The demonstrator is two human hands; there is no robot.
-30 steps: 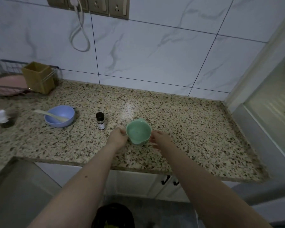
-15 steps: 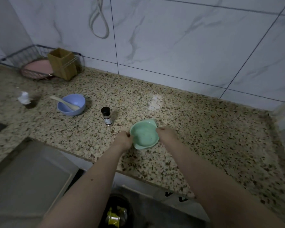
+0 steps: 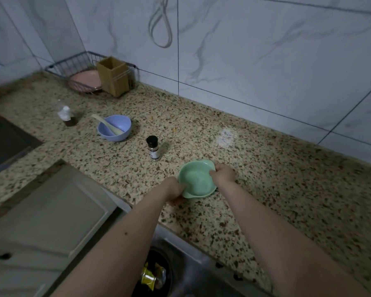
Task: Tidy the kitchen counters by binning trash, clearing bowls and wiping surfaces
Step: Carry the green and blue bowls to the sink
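Fingers of left hand [image 3: 173,188] and right hand [image 3: 223,173] grip smooth round green bowl's [image 3: 196,179] rim above speckled granite counter [image 3: 287,189].

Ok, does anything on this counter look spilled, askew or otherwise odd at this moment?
Yes: a pale whitish smear lies on the speckled granite counter, with small yellowish crumbs left of it. Otherwise the small black-capped spice bottle stands upright, and both hands hold the green plastic bowl, which looks empty.

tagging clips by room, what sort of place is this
Most likely a home kitchen: a speckled stone counter under marble-look wall tiles, a wire dish rack holding a plate, and a blue bowl.
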